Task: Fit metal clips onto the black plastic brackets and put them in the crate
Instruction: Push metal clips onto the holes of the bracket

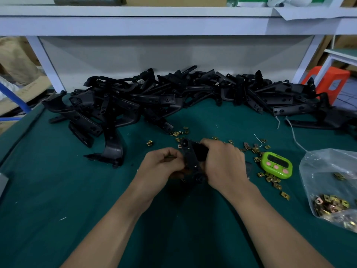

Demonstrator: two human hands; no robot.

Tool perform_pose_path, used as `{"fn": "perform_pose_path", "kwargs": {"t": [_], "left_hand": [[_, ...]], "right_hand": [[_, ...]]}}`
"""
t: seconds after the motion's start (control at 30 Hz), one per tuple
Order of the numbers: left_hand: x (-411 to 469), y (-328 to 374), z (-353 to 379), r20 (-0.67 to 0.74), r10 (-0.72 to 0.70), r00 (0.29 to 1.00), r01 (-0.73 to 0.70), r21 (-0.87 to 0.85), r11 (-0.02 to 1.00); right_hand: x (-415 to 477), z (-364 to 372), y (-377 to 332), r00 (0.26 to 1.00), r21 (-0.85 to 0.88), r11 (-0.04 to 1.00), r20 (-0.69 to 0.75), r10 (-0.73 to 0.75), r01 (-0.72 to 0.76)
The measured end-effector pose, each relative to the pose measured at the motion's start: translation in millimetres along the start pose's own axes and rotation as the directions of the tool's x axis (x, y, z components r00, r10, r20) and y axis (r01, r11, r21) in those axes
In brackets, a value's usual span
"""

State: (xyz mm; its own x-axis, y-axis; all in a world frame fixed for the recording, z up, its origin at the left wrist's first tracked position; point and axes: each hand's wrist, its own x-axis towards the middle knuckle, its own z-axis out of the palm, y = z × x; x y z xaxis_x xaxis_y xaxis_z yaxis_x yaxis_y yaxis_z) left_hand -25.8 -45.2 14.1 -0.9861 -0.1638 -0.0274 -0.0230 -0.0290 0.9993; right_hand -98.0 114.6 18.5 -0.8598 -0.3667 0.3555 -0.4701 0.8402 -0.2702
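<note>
I see a green table (pixel 58 190) filling the lower frame, a white shelf (pixel 135 22) across the top, a grey panel (pixel 173 53) behind (dimly lit), an orange stool (pixel 328 74) upper right, cardboard (pixel 25 89) left.

Two hands are in view, the left hand (pixel 164 163) and the right hand (pixel 222 163), and together they hold one black plastic bracket (pixel 190 157). There is one green-covered counter (pixel 58 190). Along its back lies one long heap of black plastic brackets (pixel 154 97), tangled and overlapping, too many to count: dozens at least. Small brass-coloured metal clips (pixel 269 178) lie scattered loose on the cloth, more than twenty, too small for an exact count. One clear plastic bag (pixel 328 165) holds one further mound of such clips, likewise uncountable. There is one lime-green oval timer (pixel 276 161) bearing three pink buttons, and one orange plastic stool (pixel 326 76).
</note>
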Motion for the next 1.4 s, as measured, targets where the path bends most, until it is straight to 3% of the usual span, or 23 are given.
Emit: {"fn": "perform_pose_path", "kwargs": {"t": [0.3,0.63,0.93,1.27,1.4], "left_hand": [[4,-4,-11,-0.151,0.050,0.987,-0.044,0.044,0.998],[2,-4,-4,-0.022,0.012,1.000,-0.011,0.047,0.999],[1,0,-10,-0.031,-0.004,1.000,0.002,-0.058,0.998],[1,1,-8,-0.035,0.025,0.999,-0.026,-0.039,0.999],[1,-3,-9,-0.048,0.081,0.996,-0.077,0.080,0.994]], "right_hand": [[-1,1,1,1.000,-0.064,0.998,0.007,0.029,-0.029],[0,3,7,0.998,-0.075,0.996,-0.053,0.044,-0.048],[3,0,12,0.997,-0.029,0.998,-0.048,0.056,-0.058],[3,-2,10,1.000,-0.035,0.999,-0.030,0.009,-0.010],[3,-2,10,0.999,-0.089,0.996,-0.033,0.009,-0.012]]}}
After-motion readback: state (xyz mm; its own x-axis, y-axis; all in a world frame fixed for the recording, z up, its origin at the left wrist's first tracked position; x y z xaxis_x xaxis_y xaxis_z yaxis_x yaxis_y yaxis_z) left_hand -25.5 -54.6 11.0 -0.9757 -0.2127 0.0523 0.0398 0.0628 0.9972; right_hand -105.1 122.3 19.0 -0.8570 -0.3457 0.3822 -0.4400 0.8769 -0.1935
